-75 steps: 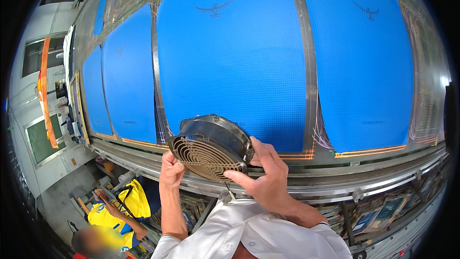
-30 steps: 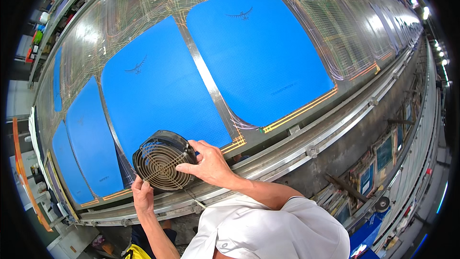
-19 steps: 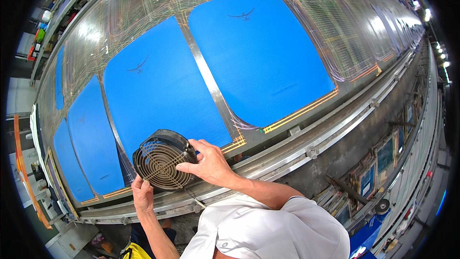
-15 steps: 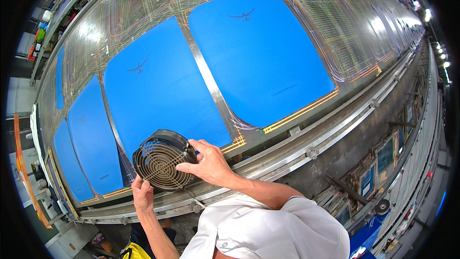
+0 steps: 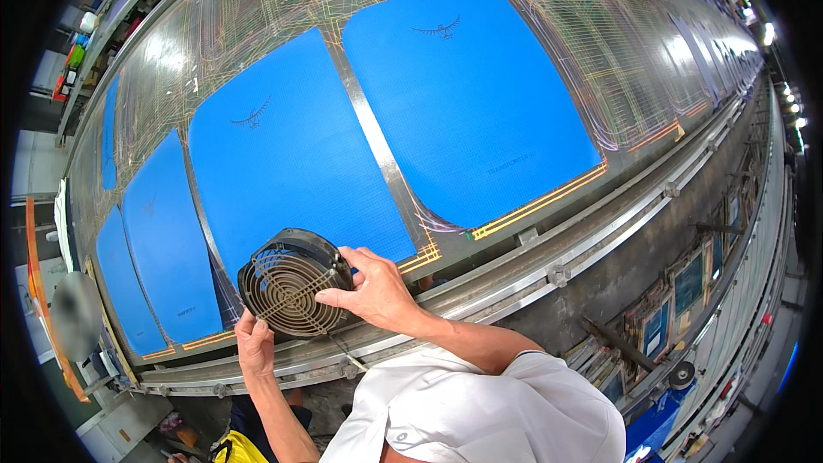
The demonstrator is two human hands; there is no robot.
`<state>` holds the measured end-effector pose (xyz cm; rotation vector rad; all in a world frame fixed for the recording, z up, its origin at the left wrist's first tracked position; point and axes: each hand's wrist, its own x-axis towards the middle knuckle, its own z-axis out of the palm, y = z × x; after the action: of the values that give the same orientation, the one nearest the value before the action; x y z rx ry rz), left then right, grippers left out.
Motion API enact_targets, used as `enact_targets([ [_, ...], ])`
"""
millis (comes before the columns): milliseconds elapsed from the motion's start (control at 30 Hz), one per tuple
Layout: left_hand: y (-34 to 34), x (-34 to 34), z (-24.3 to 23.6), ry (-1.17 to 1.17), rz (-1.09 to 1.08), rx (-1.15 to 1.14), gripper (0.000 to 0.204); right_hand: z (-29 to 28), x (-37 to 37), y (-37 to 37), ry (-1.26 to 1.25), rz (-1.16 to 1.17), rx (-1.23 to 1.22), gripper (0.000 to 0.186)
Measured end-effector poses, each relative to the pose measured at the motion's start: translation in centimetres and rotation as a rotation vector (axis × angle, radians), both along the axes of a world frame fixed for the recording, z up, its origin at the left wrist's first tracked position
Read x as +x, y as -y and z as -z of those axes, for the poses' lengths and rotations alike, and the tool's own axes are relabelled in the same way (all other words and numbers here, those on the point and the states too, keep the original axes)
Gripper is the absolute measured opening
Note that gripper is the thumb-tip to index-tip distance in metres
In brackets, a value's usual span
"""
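A small axial fan (image 5: 294,285) with a dark frame and a round wire guard is held between my hands at the table's near edge. My left hand (image 5: 255,347) pinches its lower left rim with thumb and fingers. Around the right side of the frame curls my right hand (image 5: 377,293), its thumb resting by the guard. A thin cable (image 5: 350,354) runs from the fan's underside toward my body. Behind the fan lies a large blue panel (image 5: 283,163) with a dark winged print, partly covered by the fan.
More blue panels (image 5: 467,103) lie flat on the long line-marked table (image 5: 591,60). A metal rail (image 5: 514,291) runs along its near side. Framed boards (image 5: 686,283) stand on a lower shelf at right. A blurred grey oval (image 5: 77,315) appears at far left.
The view has shifted very slightly. A blurred grey oval has come into sight at the far left. My hands and the fan stay almost where they were.
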<state>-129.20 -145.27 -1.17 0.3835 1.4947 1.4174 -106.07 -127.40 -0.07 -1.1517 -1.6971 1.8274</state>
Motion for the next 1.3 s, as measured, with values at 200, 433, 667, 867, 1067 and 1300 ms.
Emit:
enact_targets([
  [200,-0.9,0.8,-0.7,-0.005,0.011,0.027,0.060,0.0,0.2,-0.1,0.009,0.005,0.010,0.088],
  [433,0.7,-0.7,1.1,0.004,0.058,0.044,0.057,-0.7,0.0,0.0,-0.040,0.069,-0.027,0.077],
  [667,-0.4,0.1,-0.4,-0.020,0.043,0.000,0.053,0.3,-0.5,0.3,-0.068,0.094,-0.056,0.069],
  [867,-0.9,1.0,-0.7,-0.057,-0.010,-0.010,0.050,-1.9,-0.7,0.1,0.075,0.109,-0.305,0.066],
  [1067,0.1,1.8,-2.3,0.038,-0.042,0.052,0.056,-1.5,0.1,1.4,-0.068,0.085,-0.203,0.059],
  [1300,4.2,2.2,-4.6,-0.056,-0.047,0.193,0.056,-3.7,0.8,4.8,-0.021,0.022,-0.028,0.066],
])
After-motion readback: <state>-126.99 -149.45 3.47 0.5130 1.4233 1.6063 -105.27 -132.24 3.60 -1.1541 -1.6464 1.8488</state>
